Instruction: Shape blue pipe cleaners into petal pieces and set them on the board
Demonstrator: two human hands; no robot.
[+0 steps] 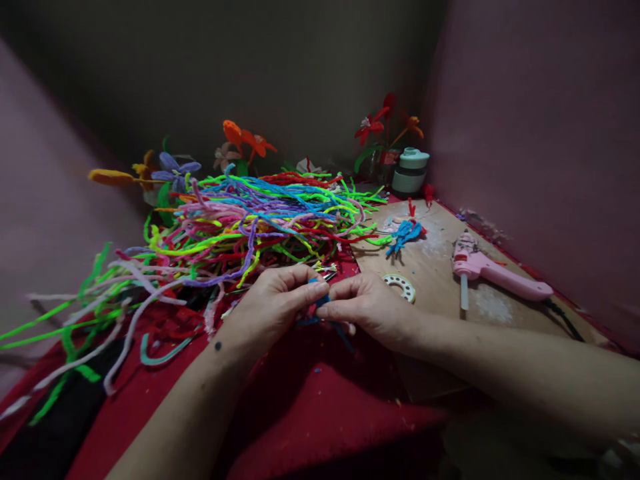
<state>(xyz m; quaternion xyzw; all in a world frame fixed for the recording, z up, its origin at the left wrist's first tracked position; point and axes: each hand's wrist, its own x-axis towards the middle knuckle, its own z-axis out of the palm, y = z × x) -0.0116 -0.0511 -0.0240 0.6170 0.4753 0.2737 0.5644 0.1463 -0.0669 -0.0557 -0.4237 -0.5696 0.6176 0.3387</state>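
Both hands meet over the red cloth near the middle of the view. My left hand (283,297) pinches a blue pipe cleaner (321,301) between thumb and forefinger. From the other side my right hand (367,307) grips the same blue piece with thumb and fingertips. Blue ends stick out below the fingers; the rest of its shape is hidden by them. A bundle of blue pipe cleaners (405,235) lies on the board beyond my right hand. Close behind that hand is a pale ring with holes (400,288).
A large heap of coloured pipe cleaners (270,213) spreads to the left and back. A pink glue gun (500,270) lies on the brown board (435,260) at right. Behind stand a mint-lidded cup (411,172), orange flowers (250,141) and red flowers (373,127). Walls close both sides.
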